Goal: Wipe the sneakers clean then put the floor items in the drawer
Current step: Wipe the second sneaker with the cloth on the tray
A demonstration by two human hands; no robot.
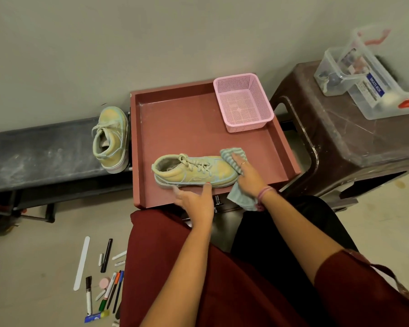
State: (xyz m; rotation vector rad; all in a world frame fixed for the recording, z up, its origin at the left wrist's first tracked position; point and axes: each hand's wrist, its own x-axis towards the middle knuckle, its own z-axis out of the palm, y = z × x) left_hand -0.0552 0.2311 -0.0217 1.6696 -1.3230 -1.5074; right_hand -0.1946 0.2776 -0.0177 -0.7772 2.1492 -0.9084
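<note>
Left hand (pixel 195 201) spread wide, bracing sneaker (pixel 194 170) at sole edge; right hand (pixel 248 179) pressing cloth (pixel 234 155) flat over toe. Probably light, soft upper, stiffer at sole; best steadied there. Limp cloth, bunches easily.

Two pale yellow-green sneakers (pixel 194 169) (pixel 111 138) with light blue trim; a cloth (pixel 234 159) striped pale blue and grey; a reddish-brown drawer (pixel 175 123); a pink mesh basket (pixel 243 102); a dark brown stool (pixel 352 142); a white file (pixel 82 263); a pink wristband (pixel 263 193); dark red clothing (pixel 175 267)
</note>
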